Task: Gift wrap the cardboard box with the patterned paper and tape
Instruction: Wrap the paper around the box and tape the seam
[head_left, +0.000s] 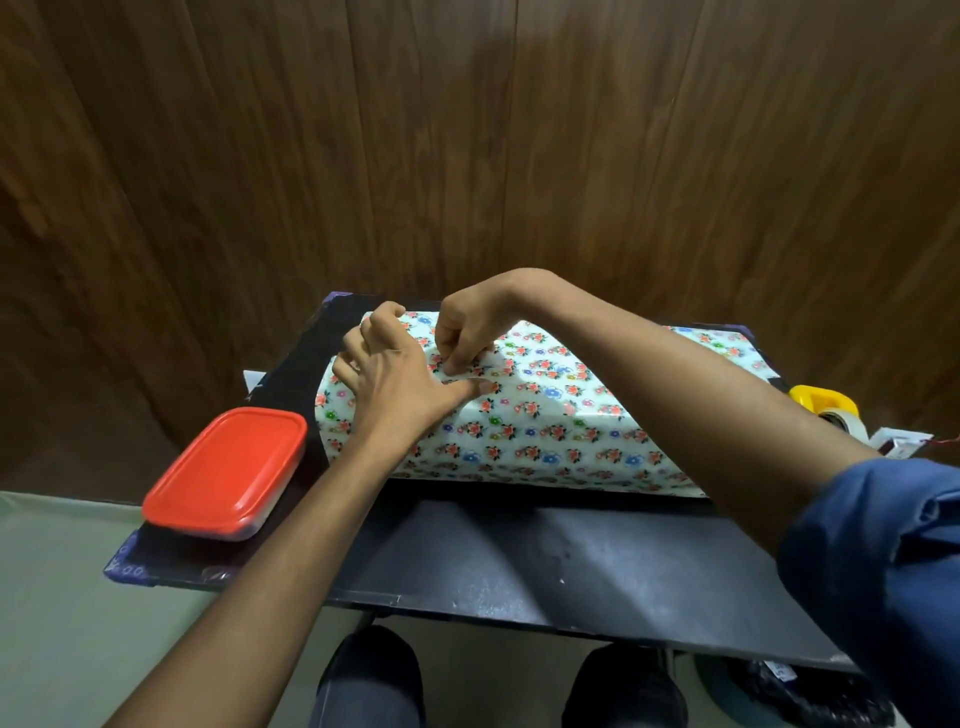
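Fingers (457, 364) pinch patterned paper (545, 421); red-lidded container (226, 470) left

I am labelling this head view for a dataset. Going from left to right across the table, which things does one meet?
Red-lidded container → left hand → right hand, both on the patterned paper → yellow tape dispenser.

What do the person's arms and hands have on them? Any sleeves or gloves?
No gloves: both the left hand and the right hand are bare, with no rings or watch showing. The right arm has a blue sleeve pushed up above the elbow. No sleeve shows on the left arm.
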